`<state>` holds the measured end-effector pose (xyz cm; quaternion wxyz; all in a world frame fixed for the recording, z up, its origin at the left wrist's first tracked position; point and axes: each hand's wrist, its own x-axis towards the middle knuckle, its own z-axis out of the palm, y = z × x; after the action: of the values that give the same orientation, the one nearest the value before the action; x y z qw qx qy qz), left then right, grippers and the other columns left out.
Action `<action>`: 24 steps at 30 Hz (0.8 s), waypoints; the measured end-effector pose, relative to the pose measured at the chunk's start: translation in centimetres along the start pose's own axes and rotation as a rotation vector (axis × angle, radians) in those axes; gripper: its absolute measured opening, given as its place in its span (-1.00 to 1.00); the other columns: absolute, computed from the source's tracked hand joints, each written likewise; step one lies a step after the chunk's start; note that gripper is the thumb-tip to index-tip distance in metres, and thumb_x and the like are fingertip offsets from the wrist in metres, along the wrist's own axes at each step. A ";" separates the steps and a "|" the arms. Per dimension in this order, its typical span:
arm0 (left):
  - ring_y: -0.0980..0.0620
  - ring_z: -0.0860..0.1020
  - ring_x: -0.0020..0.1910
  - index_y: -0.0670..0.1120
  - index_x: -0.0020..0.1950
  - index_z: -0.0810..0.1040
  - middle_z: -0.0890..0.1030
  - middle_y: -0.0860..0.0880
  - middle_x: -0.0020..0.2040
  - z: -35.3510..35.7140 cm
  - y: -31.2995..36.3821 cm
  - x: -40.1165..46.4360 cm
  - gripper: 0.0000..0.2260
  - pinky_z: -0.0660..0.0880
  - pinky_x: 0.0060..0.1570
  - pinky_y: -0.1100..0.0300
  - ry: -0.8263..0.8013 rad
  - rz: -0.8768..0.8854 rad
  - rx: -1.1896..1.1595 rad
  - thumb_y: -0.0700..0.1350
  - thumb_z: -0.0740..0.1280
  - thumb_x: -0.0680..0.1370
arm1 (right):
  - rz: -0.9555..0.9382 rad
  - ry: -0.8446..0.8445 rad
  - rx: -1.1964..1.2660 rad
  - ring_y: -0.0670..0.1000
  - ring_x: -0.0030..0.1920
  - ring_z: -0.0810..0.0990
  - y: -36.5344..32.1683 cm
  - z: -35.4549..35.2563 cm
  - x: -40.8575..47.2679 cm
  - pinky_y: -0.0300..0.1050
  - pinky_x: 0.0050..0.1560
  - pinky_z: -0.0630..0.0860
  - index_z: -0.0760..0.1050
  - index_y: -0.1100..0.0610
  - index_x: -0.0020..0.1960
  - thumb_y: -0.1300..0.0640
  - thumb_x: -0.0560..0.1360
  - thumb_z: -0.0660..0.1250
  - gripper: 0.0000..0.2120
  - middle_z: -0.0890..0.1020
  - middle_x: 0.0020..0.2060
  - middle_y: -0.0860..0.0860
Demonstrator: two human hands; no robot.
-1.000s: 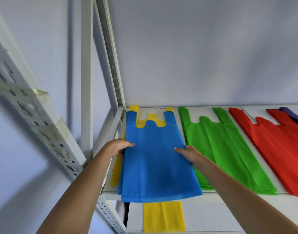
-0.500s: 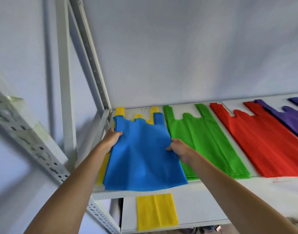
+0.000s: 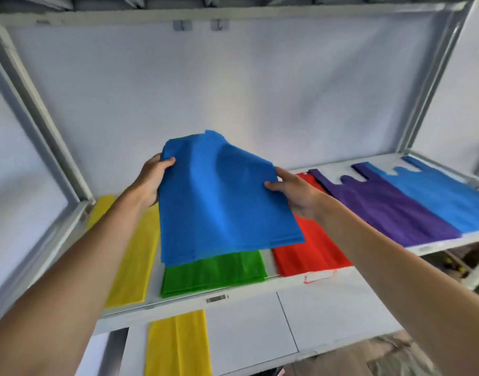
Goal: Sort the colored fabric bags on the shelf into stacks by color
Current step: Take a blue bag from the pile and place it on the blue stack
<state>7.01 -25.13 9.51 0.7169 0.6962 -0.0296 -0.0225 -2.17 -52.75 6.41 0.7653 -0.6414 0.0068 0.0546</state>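
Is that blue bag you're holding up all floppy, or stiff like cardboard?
Probably floppy: the blue bag bends and droops between the left hand and right hand. Likely light too, since only its edges are pinched. It may slide easily over the green bags lying below.

I see open air above the shelf (image 3: 295, 280); purple stack (image 3: 390, 210) lies between held blue bags (image 3: 222, 202) and blue stack (image 3: 450, 196).
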 end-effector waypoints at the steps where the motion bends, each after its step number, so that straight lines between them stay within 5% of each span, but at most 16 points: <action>1: 0.04 0.60 -0.03 -0.04 0.23 0.52 0.63 0.00 0.05 2.8 0.1 -0.2 -0.78 0.51 -0.16 0.17 -0.017 0.004 0.004 -0.10 0.23 0.60 | -0.013 0.010 -0.009 0.04 0.07 0.60 -0.6 -2.5 -1.4 -0.13 -0.03 0.60 0.39 0.09 0.36 0.33 0.57 0.16 -0.61 0.58 0.19 0.06; 7: 0.07 0.61 -0.10 -0.02 0.01 0.58 0.64 0.02 -0.03 17.5 0.4 -1.2 -0.86 0.53 -0.17 0.17 -0.087 -0.028 0.027 0.00 0.27 0.60 | -0.011 0.108 -0.065 0.09 0.19 0.58 -3.1 -15.4 -8.0 0.02 0.19 0.52 0.42 0.07 0.35 0.29 0.57 0.18 -0.63 0.58 0.22 0.05; 15: 0.01 0.58 -0.17 -0.10 0.03 0.55 0.61 -0.06 -0.08 34.1 0.1 0.7 -0.87 0.52 -0.17 0.16 -0.130 -0.037 0.105 -0.11 0.23 0.60 | 0.021 0.305 -0.021 0.13 -0.03 0.61 -6.2 -30.6 -11.2 0.01 -0.01 0.58 0.46 0.12 0.28 0.25 0.57 0.19 -0.70 0.63 0.07 0.11; 24: 0.03 0.55 -0.24 -0.14 0.10 0.47 0.57 -0.06 -0.14 51.6 -2.6 6.9 -0.88 0.50 -0.31 0.20 -0.244 -0.081 0.135 -0.17 0.18 0.63 | 0.185 0.297 0.029 0.05 -0.29 0.68 -8.8 -47.2 -10.9 -0.11 -0.25 0.64 0.54 0.17 0.01 0.37 0.50 0.17 -0.77 0.68 -0.21 0.09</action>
<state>10.13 -77.11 8.48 0.6580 0.7356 -0.0897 -0.1341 -9.38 -101.47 7.53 0.7567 -0.6280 0.1794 0.0293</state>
